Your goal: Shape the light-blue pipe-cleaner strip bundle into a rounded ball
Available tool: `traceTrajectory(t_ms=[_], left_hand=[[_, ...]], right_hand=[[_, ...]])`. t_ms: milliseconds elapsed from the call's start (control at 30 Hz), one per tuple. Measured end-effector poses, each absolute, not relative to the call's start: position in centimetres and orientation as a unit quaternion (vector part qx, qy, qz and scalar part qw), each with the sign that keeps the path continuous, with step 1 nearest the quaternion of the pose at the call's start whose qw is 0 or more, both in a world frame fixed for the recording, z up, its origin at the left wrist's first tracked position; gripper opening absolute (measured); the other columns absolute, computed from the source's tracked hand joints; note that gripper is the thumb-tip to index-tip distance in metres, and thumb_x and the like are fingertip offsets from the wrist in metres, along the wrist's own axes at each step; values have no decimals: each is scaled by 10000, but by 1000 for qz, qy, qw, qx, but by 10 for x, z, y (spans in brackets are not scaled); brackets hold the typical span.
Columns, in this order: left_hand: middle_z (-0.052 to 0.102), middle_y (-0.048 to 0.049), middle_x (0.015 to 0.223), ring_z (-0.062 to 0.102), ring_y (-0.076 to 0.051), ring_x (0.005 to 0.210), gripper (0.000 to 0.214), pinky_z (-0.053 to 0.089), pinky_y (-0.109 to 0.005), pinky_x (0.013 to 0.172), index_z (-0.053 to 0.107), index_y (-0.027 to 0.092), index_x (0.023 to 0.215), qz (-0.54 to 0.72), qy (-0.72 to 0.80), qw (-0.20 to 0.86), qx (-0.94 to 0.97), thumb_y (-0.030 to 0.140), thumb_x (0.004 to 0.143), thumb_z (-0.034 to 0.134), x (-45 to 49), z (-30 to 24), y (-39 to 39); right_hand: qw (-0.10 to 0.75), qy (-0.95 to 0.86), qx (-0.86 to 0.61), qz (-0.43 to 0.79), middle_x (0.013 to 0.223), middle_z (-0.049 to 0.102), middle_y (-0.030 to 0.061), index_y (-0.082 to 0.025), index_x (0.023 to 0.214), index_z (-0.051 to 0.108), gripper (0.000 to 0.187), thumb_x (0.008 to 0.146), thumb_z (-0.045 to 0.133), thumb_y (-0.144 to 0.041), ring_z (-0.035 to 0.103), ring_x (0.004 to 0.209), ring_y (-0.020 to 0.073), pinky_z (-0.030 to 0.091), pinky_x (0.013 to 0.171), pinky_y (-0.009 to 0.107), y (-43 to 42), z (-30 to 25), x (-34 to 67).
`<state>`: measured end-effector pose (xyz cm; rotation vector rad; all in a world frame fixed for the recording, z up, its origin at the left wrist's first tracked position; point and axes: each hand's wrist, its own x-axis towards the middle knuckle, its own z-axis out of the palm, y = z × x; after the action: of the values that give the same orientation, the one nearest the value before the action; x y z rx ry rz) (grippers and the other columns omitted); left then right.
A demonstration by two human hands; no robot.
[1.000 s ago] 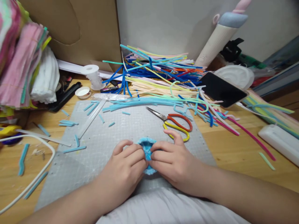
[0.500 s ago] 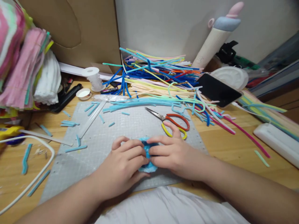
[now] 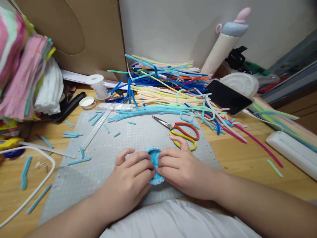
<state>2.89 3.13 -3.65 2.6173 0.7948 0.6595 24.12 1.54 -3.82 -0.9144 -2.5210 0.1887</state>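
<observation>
A light blue, fuzzy, cup-shaped piece (image 3: 156, 178), seemingly made of pipe cleaners, is held between both hands above the grey cutting mat (image 3: 104, 185). My left hand (image 3: 133, 175) grips its left side with the fingertips curled over the rim into the hollow. My right hand (image 3: 184, 170) grips the right side the same way, its index finger lifted toward the scissors. Both thumbs are mostly hidden. Just beyond my right hand lie scissors (image 3: 170, 126) with one red and one yellow handle, blades pointing to the far left.
Behind the mat lies a heap of coloured pipe cleaners (image 3: 160, 79), with a light blue bundle (image 3: 146, 111) in front. Cut blue pieces (image 3: 79, 161) are scattered at left. A phone (image 3: 229, 96) and a white power strip (image 3: 292, 153) sit at right, a white cable (image 3: 53, 165) at left.
The fingers have shifted slightly on the blue piece, and more of its hollow shows at the top. The whole view has moved a little; the scissors and scraps lie as before.
</observation>
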Motion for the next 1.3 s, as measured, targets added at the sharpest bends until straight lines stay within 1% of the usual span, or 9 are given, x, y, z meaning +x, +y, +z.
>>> traceTrajectory(t_ms=[167,333,467,533,600,767,867,1067,1300], left_hand=[[696,29,825,592,-150,947,194,241,-371,972,629,206,845,225,266,156,924,94,884,475,32,-35,29],[690,36,794,598,-138,901,234,257,-362,953,612,198,776,219,252,160,929,47,859,452,33,-37,29],[688,21,850,570,-178,987,161,229,-394,968,619,214,867,199,277,173,924,93,827,521,30,-35,30],[691,21,884,550,-191,1029,191,206,-406,980,616,229,950,191,277,182,924,111,812,556,29,-33,31],[695,29,900,546,-178,1028,189,196,-397,992,614,233,968,197,259,180,928,113,835,555,28,-32,31],[696,26,914,563,-144,968,151,227,-364,976,617,198,847,207,223,158,939,121,898,498,30,-33,33],[694,16,891,574,-144,925,162,267,-348,932,612,188,850,205,223,147,942,118,908,478,31,-34,34],[692,27,827,594,-133,871,167,309,-329,885,609,188,801,226,223,130,939,125,902,493,31,-31,35],[670,17,768,602,-140,855,172,332,-332,908,599,185,754,211,225,128,943,144,889,500,31,-33,35]], right_hand=[[226,-916,-326,65,705,631,-35,-158,723,579,226,904,469,-80,569,866,119,136,1070,497,12,-41,239],[211,-924,-314,60,687,617,-46,-161,697,568,241,907,479,-83,558,880,115,132,1077,504,12,-41,239],[222,-917,-324,70,715,648,-42,-171,725,590,260,941,455,-119,566,933,122,93,1075,511,14,-38,241],[223,-916,-327,72,708,653,-42,-173,713,589,278,950,449,-132,570,934,126,75,1074,512,16,-37,242],[221,-917,-326,70,712,656,-42,-176,726,598,269,950,454,-140,572,932,128,74,1076,501,16,-37,242],[219,-917,-327,66,708,661,-50,-186,743,609,259,950,458,-150,570,919,121,87,1081,469,16,-37,241],[218,-916,-330,72,701,662,-48,-189,741,613,256,939,462,-133,572,919,123,89,1080,471,16,-38,241],[224,-916,-323,79,695,660,-43,-193,823,641,212,923,475,-106,582,910,128,68,1084,502,17,-37,242],[220,-916,-324,84,676,647,-39,-176,725,602,268,934,448,-110,572,880,119,68,1085,508,17,-37,241]])
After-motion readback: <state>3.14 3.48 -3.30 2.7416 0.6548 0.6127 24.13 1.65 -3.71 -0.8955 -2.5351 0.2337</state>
